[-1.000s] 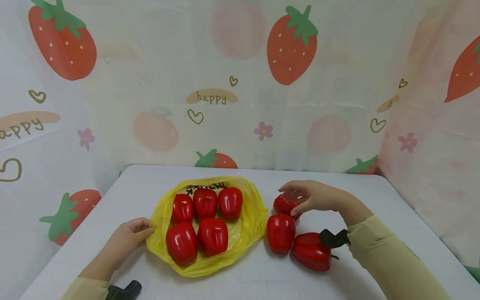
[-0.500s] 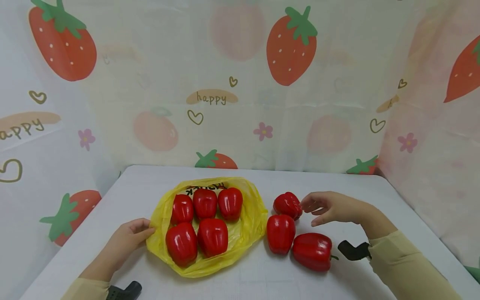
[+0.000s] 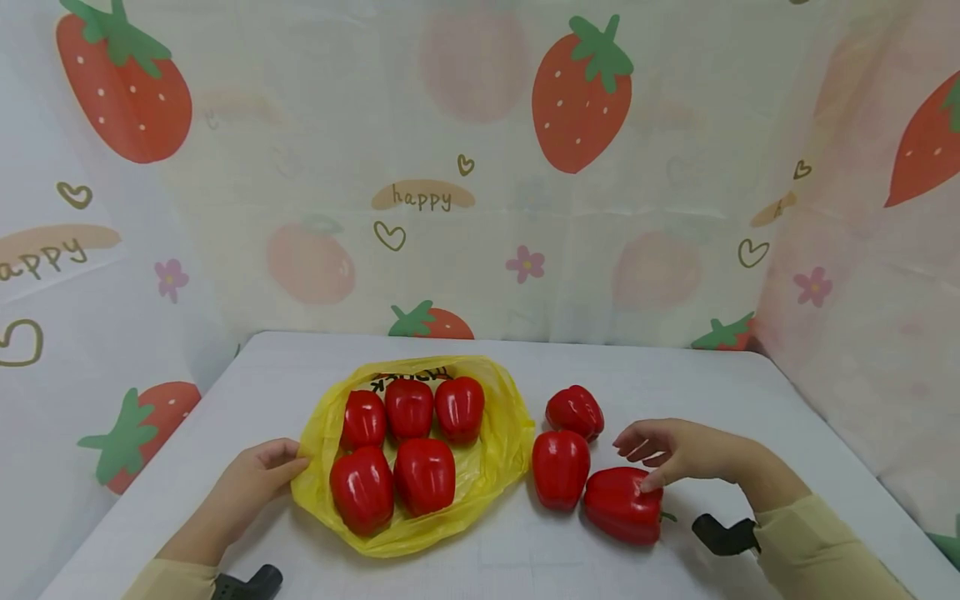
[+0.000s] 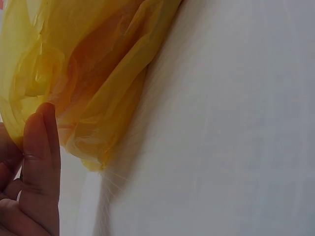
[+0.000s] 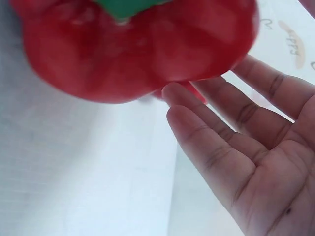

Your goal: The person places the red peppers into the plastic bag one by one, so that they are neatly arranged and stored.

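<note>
My left hand (image 3: 258,475) pinches the left rim of a yellow plastic bag (image 3: 487,500); in the left wrist view the bag's film (image 4: 113,83) is between thumb and fingers. Several red bell peppers, one of them a front pepper (image 3: 425,477), sit inside the spread mouth. Over a bell pepper lying on its side (image 3: 618,510) hovers my right hand (image 3: 693,454), fingers apart and loosely bent. The right wrist view has that pepper (image 5: 138,54) close up, its green stem end at the top; whether the fingertips touch it I cannot tell.
Two more bell peppers stand right of the bag: a near one (image 3: 561,471) beside its rim and a far one (image 3: 575,412) behind it. All rest on a white table (image 3: 750,392). A strawberry-print curtain (image 3: 480,167) borders the back and sides.
My right hand has moved from over the far pepper, first rightward, then toward me to the pepper lying on its side. My left hand and the bag have stayed put.
</note>
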`<action>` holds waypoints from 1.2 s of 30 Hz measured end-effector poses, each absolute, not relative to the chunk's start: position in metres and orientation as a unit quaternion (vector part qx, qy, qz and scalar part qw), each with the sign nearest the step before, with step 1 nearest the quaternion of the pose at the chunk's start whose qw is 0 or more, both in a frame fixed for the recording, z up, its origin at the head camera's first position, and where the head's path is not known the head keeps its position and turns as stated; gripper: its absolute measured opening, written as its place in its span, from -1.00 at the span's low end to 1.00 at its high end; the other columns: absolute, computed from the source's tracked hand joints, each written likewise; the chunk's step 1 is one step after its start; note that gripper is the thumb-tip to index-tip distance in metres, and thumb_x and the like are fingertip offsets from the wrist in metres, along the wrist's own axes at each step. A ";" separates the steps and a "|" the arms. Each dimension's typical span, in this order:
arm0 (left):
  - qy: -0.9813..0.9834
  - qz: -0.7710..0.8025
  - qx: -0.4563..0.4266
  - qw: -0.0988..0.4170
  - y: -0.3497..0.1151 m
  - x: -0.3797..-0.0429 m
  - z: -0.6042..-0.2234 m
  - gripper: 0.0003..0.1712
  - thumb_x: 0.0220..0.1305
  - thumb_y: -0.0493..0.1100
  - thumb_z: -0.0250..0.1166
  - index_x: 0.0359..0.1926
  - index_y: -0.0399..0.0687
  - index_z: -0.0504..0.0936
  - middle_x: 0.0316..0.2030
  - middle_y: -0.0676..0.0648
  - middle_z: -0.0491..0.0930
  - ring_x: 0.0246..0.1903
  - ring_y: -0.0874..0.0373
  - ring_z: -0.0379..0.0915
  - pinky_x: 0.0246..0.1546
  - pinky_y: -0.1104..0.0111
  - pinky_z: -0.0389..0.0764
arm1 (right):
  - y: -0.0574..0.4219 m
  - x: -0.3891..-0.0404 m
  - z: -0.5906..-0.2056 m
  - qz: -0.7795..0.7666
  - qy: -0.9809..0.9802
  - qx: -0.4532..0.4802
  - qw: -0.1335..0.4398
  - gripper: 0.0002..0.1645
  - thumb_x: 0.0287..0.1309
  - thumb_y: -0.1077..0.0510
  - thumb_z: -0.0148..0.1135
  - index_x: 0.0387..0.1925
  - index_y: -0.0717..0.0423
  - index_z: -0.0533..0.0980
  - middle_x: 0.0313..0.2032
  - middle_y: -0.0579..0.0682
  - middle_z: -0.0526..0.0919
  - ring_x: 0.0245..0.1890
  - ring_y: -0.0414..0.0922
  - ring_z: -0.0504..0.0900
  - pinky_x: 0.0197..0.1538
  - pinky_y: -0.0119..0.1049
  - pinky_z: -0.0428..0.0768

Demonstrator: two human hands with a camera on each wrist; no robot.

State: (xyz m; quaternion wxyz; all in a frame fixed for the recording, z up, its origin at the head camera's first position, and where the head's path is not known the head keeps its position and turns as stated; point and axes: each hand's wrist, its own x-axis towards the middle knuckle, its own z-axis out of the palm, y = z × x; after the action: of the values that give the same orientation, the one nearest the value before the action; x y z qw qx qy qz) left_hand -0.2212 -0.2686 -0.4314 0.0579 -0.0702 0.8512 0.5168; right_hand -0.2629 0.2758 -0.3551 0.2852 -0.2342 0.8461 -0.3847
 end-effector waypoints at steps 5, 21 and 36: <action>0.855 0.511 -0.072 0.056 -0.268 -0.222 -0.430 -0.60 0.22 0.02 0.19 -0.08 -0.20 0.51 -0.11 -0.10 0.55 -0.23 0.13 0.47 -0.14 0.30 0.59 | 0.277 -0.258 -0.362 -0.384 0.846 -0.213 0.300 -0.32 -0.10 0.11 0.39 0.09 0.17 0.35 0.01 0.10 0.46 0.04 0.09 0.42 -0.12 -0.09 0.60; 0.852 0.517 -0.066 0.058 -0.268 -0.220 -0.429 -0.60 0.23 0.01 0.19 -0.08 -0.22 0.51 -0.09 -0.11 0.55 -0.20 0.13 0.47 -0.12 0.29 0.58 | 0.275 -0.255 -0.371 -0.352 0.859 -0.181 0.327 -0.33 -0.28 0.11 0.49 -0.02 0.00 0.44 -0.12 0.00 0.49 -0.09 -0.02 0.42 -0.18 -0.11 0.60; 0.852 0.517 -0.066 0.057 -0.267 -0.220 -0.429 -0.60 0.23 0.01 0.19 -0.08 -0.21 0.51 -0.09 -0.11 0.55 -0.20 0.13 0.47 -0.12 0.28 0.58 | 0.287 -0.271 -0.369 -0.342 0.870 -0.177 0.309 -0.35 -0.21 0.15 0.44 0.01 0.04 0.40 -0.12 0.01 0.48 -0.10 -0.03 0.42 -0.16 -0.12 0.58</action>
State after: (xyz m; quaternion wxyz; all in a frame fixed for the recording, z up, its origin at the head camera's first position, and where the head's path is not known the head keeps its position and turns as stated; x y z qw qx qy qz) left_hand -0.2197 -0.2668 -0.4292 0.0566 -0.0664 0.8518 0.5166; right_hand -0.2706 0.2868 -0.3687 0.3085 -0.1770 0.8699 -0.3418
